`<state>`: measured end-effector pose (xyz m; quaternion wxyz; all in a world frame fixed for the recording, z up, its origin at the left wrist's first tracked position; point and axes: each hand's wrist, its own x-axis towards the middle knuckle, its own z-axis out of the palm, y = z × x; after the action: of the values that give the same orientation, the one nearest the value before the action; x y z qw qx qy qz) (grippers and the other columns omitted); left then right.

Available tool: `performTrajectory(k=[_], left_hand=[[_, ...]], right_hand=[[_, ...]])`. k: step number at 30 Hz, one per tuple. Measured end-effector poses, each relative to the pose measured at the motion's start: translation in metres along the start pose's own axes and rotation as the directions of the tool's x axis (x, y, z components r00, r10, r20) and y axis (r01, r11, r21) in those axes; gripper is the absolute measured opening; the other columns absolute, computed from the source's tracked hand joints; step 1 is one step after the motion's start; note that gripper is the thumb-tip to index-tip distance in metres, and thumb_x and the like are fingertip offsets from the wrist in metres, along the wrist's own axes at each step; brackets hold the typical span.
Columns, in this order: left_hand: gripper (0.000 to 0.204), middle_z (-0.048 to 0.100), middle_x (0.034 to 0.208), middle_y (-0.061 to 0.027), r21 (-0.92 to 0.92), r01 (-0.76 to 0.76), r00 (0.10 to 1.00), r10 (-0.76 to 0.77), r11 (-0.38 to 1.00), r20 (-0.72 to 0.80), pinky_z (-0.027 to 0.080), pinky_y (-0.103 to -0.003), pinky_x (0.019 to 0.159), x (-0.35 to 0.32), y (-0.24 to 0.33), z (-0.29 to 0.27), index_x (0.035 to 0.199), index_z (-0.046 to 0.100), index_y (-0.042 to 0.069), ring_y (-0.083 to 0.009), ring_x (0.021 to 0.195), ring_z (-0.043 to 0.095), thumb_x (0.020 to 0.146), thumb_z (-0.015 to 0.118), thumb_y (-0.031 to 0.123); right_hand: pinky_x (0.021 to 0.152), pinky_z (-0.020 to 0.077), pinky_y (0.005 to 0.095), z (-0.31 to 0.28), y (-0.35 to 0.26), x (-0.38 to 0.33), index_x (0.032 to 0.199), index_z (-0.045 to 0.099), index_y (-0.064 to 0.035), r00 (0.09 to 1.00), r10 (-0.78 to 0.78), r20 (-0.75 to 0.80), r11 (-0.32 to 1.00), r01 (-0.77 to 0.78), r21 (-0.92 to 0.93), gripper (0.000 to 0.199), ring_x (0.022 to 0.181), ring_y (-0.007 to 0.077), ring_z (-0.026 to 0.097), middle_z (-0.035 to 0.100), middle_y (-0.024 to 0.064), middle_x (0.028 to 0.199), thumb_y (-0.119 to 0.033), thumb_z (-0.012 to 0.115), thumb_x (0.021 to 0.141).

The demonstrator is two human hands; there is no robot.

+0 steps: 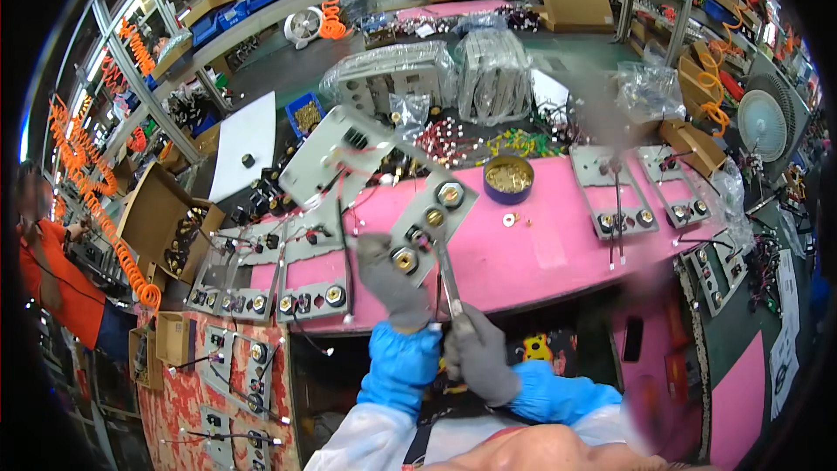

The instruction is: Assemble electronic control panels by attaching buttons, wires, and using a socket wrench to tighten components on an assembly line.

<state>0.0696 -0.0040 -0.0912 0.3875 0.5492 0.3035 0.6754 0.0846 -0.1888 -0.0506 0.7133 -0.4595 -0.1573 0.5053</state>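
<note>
My left hand (pixel 394 286), in a grey glove with a blue sleeve cover, is closed on the lower edge of a grey metal panel (pixel 421 220). The panel is tilted up off the bench and carries round brass-coloured fittings, a black switch block and red and black wires. In my gloved right hand (pixel 481 356) is the handle of a metal wrench (pixel 450 277). The wrench's far end reaches the panel beside the middle brass fitting; whether it grips that fitting I cannot tell. Beyond the panel stands a round tin (pixel 508 180) of small brass nuts.
Several similar panels (pixel 334 300) lie to the left, others (pixel 612 225) to the right on the pink bench mat (pixel 523 257). Wire bundles (pixel 523 146) and plastic-wrapped panels (pixel 494 78) are behind. A cardboard box (pixel 148 220) stands left. Another person (pixel 61 275) is at the far left.
</note>
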Motion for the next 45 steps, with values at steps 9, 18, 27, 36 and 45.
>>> performTrajectory(k=[9,18,27,36,45], left_hand=[[0.043,0.053,0.073,0.0003,-0.234,0.457,0.882,-0.405,0.858,0.239,0.044,-0.023,0.056,0.025,0.076,-0.035,0.084,0.054,0.008,-0.0071,0.064,0.052,0.104,0.045,0.044],[0.043,0.051,0.075,0.0000,-0.284,0.441,0.897,-0.429,0.852,0.107,0.047,-0.023,0.057,0.016,0.061,-0.028,0.085,0.055,0.008,-0.0078,0.066,0.054,0.101,0.050,0.047],[0.041,0.049,0.079,0.0000,-0.288,0.404,0.910,-0.414,0.868,0.030,0.045,-0.023,0.060,0.003,0.057,0.011,0.087,0.056,0.005,-0.0082,0.068,0.050,0.100,0.053,0.044],[0.042,0.051,0.081,-0.0012,-0.294,0.397,0.918,-0.370,0.869,0.146,0.046,-0.025,0.067,0.013,0.093,-0.018,0.087,0.056,0.006,-0.0096,0.073,0.053,0.102,0.048,0.044],[0.040,0.053,0.079,-0.0014,-0.235,0.391,0.920,-0.376,0.890,0.110,0.048,-0.023,0.059,0.012,0.069,-0.024,0.086,0.054,0.008,-0.0089,0.068,0.055,0.100,0.052,0.045]], right_hand=[[0.040,0.0267,0.0236,-0.077,-0.145,0.020,0.114,0.061,-0.0031,0.909,0.395,0.134,0.789,-0.262,-0.556,0.033,0.042,0.0056,0.034,0.039,-0.0036,0.054,-0.032,0.054,0.101],[0.039,0.0262,0.0235,-0.063,-0.086,0.011,0.109,0.063,-0.0010,0.974,0.216,0.063,0.916,-0.180,-0.359,0.032,0.042,0.0047,0.033,0.038,-0.0041,0.055,-0.031,0.055,0.100],[0.038,0.0313,0.0253,-0.009,0.011,0.000,0.115,0.059,-0.0060,0.989,0.056,-0.138,0.998,-0.049,0.050,0.032,0.042,0.0069,0.038,0.040,-0.0025,0.056,-0.034,0.055,0.100],[0.041,0.0273,0.0230,-0.065,-0.139,-0.004,0.110,0.067,-0.0030,0.942,0.333,0.033,0.841,-0.281,-0.463,0.034,0.044,0.0040,0.034,0.039,-0.0050,0.055,-0.034,0.060,0.098],[0.038,0.0288,0.0228,-0.054,-0.051,-0.010,0.116,0.063,0.0010,0.994,0.102,-0.040,0.967,-0.108,-0.229,0.036,0.043,0.0044,0.036,0.043,-0.0026,0.055,-0.030,0.057,0.100]])
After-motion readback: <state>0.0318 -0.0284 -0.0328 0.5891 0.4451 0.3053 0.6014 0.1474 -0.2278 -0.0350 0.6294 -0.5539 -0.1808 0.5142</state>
